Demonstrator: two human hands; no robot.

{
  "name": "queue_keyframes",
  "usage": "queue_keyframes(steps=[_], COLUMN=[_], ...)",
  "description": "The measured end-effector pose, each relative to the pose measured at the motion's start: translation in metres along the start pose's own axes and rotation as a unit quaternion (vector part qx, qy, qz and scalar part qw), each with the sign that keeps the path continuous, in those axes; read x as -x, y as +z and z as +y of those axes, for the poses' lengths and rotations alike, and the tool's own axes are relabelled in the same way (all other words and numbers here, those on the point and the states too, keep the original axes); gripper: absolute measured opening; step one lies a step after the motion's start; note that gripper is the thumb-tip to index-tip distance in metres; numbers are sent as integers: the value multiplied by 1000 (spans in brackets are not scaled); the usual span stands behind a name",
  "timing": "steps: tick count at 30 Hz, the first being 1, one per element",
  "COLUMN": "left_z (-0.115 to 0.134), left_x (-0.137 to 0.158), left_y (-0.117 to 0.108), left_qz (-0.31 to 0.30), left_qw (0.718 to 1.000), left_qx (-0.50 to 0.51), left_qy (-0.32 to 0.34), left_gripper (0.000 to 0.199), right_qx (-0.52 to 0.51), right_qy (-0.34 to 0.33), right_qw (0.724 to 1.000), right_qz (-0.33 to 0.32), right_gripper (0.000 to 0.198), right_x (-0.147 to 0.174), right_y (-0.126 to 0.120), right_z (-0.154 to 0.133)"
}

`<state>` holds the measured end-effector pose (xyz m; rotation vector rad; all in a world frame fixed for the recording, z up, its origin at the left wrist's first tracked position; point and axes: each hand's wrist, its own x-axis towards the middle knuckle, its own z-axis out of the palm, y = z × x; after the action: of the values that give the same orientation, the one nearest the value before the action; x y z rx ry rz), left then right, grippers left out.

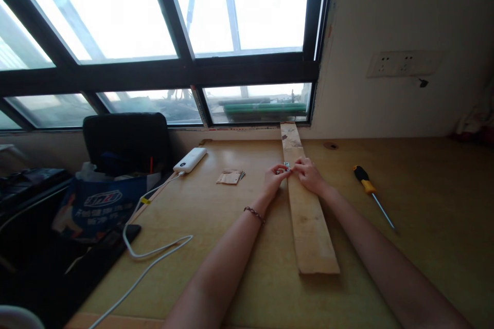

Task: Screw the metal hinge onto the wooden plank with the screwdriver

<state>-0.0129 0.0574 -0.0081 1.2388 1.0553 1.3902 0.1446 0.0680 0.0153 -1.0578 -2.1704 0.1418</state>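
A long wooden board (311,226) lies on the table, its far end against the wall below the window. My left hand (275,179) is at the board's left edge, fingers pinched on a small shiny metal piece (287,165) that looks like a bracket or hinge. My right hand (307,174) rests on the board, thumb and fingertips closed together right beside the metal piece. Whatever is between those fingertips is too small to make out. To the right lies a screwdriver (366,185) with a black and yellow handle, apart from both hands.
Left of the board sits a small stack of flat brown pieces (230,177). A white power bank (190,160) with a white cable (154,255) lies along the table's left edge. Beyond that edge are a black chair (125,136) and a blue bag (102,205).
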Motion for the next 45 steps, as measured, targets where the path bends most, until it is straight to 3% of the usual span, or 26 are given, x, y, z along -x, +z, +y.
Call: queue_keyframes(steps=[6, 12, 22, 26, 31, 38, 45], left_z=[2, 2, 4, 0, -4, -5, -2], left_x=[1, 0, -10, -15, -18, -21, -18], left_y=[0, 1, -8, -11, -8, -8, -13], left_qz=[-9, -31, 32, 63, 128, 190, 173], left_qw=[998, 985, 945, 921, 918, 924, 940], left_qx=[43, 155, 317, 362, 342, 304, 258], left_qy=[-36, -65, -70, -131, -154, -131, -139], left_gripper=[39, 42, 18, 14, 10, 34, 33], right_qx=[4, 7, -7, -4, 5, 1, -2], right_qy=[3, 7, 11, 12, 11, 7, 13], right_qw=[1000, 1000, 1000, 1000, 1000, 1000, 1000], right_qz=[2, -7, -11, -9, -9, -5, -8], right_gripper=[26, 24, 24, 24, 29, 27, 25], right_x=[0, 0, -1, -1, 0, 0, -1], right_y=[-1, -1, -1, -1, -1, -1, -1], right_z=[-1, -1, -2, -2, -1, 0, -2])
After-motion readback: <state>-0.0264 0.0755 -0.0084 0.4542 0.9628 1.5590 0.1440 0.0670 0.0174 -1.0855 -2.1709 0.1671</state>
